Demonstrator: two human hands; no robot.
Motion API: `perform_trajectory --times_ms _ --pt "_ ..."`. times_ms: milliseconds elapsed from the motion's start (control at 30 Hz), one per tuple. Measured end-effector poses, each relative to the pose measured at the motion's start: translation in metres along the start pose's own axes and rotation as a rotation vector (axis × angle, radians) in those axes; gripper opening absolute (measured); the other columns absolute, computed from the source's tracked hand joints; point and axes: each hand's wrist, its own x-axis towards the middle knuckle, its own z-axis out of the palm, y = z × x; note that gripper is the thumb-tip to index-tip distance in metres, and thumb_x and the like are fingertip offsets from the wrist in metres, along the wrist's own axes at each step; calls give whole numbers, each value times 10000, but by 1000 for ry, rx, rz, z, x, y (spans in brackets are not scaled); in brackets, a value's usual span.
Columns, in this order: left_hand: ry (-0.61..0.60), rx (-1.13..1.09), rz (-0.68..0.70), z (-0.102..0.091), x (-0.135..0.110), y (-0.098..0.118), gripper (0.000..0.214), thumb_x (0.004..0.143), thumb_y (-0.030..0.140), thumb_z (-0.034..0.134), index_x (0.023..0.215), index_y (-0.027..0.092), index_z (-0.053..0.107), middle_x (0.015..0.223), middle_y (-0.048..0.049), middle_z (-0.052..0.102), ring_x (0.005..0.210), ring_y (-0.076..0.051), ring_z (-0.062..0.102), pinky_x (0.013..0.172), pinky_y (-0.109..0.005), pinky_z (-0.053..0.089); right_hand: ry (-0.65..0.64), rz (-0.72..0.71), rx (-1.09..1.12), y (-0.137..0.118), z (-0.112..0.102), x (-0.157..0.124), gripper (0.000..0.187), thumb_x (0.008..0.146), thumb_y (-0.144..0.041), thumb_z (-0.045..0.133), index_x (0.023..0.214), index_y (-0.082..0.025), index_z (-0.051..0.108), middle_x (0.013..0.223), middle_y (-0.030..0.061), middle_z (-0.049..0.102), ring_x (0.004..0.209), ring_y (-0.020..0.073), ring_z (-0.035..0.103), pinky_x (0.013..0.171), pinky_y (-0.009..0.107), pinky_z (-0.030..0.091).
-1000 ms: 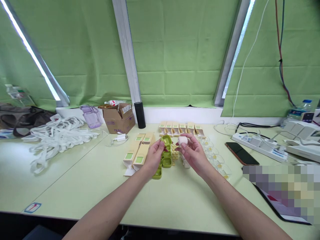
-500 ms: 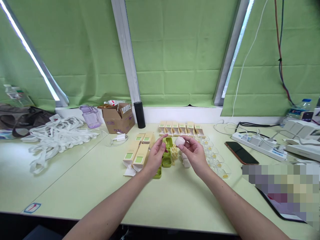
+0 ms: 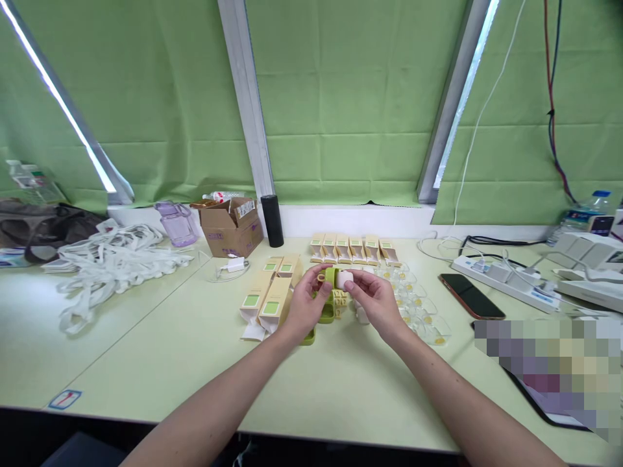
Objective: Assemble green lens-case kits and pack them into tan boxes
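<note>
My left hand [image 3: 312, 295] grips a small green case [image 3: 331, 277] that has a pale ring at its left side. Between the fingers of my right hand [image 3: 374, 297] is a white puff-like piece [image 3: 344, 279], held against the right side of the case. I cannot tell whether it sits inside. Below my hands lie more green cases [image 3: 326, 314], partly covered by my left hand. Small yellow pieces [image 3: 339, 302] lie in rows beside them. More white pieces [image 3: 362, 316] lie under my right hand, and clear domed covers [image 3: 428, 318] spread to its right.
Cream boxes with green labels [image 3: 273, 298] lie left of my hands, and a row of open ones [image 3: 355, 250] stands behind. A phone [image 3: 471, 296] and a power strip [image 3: 506, 285] are at right. White straps [image 3: 126, 259], a purple bottle [image 3: 178, 224] and a cardboard box [image 3: 231, 228] are at left.
My left hand has picked up a green case. My right hand has moved the white piece slightly left and down, up against the case.
</note>
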Motion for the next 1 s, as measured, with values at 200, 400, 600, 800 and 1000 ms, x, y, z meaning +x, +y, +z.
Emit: perform_trajectory --times_ms 200,400,600,800,1000 --pt "-7 73 15 0 -1 0 708 891 743 708 1347 203 662 1169 -108 731 922 -205 650 843 -320 538 -5 2 22 0 1 -1 523 744 -622 898 1065 -214 838 1021 107 849 961 307 791 889 445 645" --pt "-23 116 49 -1 -1 0 711 904 754 681 1340 193 664 1266 -133 725 1002 -229 656 877 -331 529 -31 0 12 -3 1 -2 499 764 -595 888 1086 -216 852 965 82 848 889 278 780 837 421 653" --pt "-23 131 64 -3 0 0 672 900 737 700 1295 193 686 1295 -143 725 1073 -254 678 944 -362 537 -31 -12 7 -5 3 -3 443 782 -564 879 1084 -240 860 940 59 842 837 265 767 783 411 649" --pt "-15 233 88 -2 -5 -5 632 959 678 665 1374 201 654 1358 -162 660 1139 -268 658 1014 -423 543 -28 4 3 -5 4 -2 475 780 -590 874 1080 -223 850 876 61 826 721 239 735 690 385 631" --pt "-12 324 193 2 -9 5 457 959 428 768 1368 266 643 1461 -119 577 1371 -286 566 1119 -430 512 -3 6 49 -2 7 -3 505 774 -613 882 1109 -237 835 968 82 841 808 266 769 756 416 658"
